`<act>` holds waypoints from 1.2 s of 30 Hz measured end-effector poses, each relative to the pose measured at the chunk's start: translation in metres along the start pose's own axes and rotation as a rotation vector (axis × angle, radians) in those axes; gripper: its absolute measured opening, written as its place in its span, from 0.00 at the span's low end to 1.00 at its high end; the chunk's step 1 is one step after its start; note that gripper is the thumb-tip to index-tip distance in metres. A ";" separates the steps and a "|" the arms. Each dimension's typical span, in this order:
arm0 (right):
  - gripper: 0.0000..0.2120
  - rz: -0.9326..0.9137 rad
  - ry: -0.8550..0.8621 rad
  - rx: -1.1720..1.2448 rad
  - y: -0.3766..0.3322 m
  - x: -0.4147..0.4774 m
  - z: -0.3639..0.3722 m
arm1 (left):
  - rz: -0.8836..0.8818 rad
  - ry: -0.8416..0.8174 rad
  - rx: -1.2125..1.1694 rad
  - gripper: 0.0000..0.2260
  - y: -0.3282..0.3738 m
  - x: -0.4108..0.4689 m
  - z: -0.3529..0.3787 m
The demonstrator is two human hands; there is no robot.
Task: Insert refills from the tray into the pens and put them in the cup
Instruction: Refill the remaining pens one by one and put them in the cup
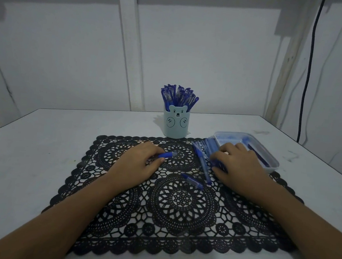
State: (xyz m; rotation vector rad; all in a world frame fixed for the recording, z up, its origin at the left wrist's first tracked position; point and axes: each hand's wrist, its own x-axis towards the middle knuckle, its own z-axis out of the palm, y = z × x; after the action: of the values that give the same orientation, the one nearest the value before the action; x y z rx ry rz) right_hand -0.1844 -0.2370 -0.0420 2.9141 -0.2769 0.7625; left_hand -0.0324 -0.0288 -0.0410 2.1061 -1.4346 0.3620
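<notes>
Pinches a short blue pen barrel (166, 155) in the left hand (142, 162), thumb and curled fingers closed round it, its clear end poking out toward the right hand (239, 166). Lays that right hand, fingers bent, over a heap of blue pens (206, 148); cannot tell whether anything is gripped.

Just beyond its knuckles: translucent tray (270, 168) with dark blue refills (258, 155).

Between the hands, on the black lace mat (180, 202): one long blue pen (203, 165) and a shorter blue piece (192, 180).

Beyond the left fingertips: pale blue bear-faced cup (175, 123), crammed with blue capped pens (178, 96).

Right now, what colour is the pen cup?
Pale blue cup with a bear face; head view.
</notes>
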 end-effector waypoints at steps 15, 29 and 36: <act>0.12 0.643 -0.133 -0.094 0.068 0.006 -0.012 | 0.012 0.005 0.017 0.08 -0.004 0.001 0.004; 0.10 0.694 -0.244 -0.021 0.073 0.012 -0.004 | 0.026 -0.001 0.033 0.08 -0.004 0.000 0.005; 0.12 0.695 -0.287 -0.043 0.073 0.014 -0.005 | 0.030 -0.009 0.042 0.08 -0.003 0.001 0.005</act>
State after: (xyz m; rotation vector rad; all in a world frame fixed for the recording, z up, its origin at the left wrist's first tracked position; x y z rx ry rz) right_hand -0.1902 -0.3090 -0.0257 2.8624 -1.3550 0.3727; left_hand -0.0298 -0.0316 -0.0450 2.1241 -1.4771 0.3985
